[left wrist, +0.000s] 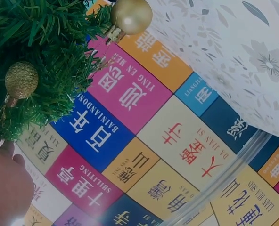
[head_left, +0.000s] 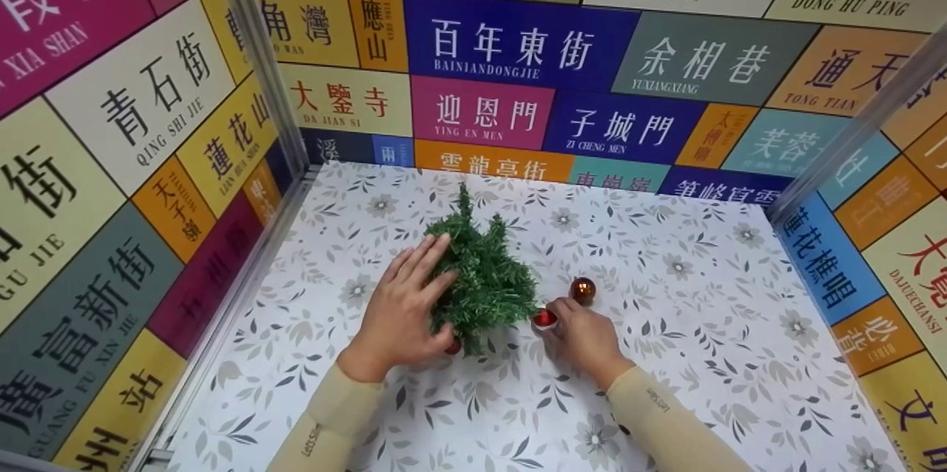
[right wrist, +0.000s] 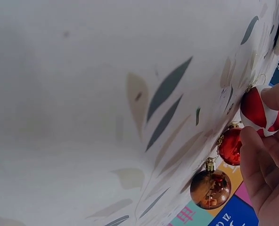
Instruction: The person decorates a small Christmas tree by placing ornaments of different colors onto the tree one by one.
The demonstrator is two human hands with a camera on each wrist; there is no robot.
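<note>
A small green artificial Christmas tree (head_left: 484, 283) stands on the table. My left hand (head_left: 407, 309) rests against its left side, fingers spread and fairly straight over the branches, with the thumb lower beside a red bauble (head_left: 453, 346). A glittery gold bauble (left wrist: 21, 80) and a smooth gold bauble (left wrist: 131, 16) hang from the branches in the left wrist view. Right of the tree, my right hand (head_left: 588, 339) pinches a red-and-white striped bauble (right wrist: 255, 106) between thumb and fingers, low over the tabletop. Beyond it in the right wrist view is a shiny red bauble (right wrist: 231, 147).
A copper-brown bauble (head_left: 583, 291) lies just behind my right hand. The table has a white leaf-and-flower cover (head_left: 666, 383). Colourful sign-patterned panels (head_left: 518, 43) rise at the back and both sides, with clear posts (head_left: 255, 50) at the corners.
</note>
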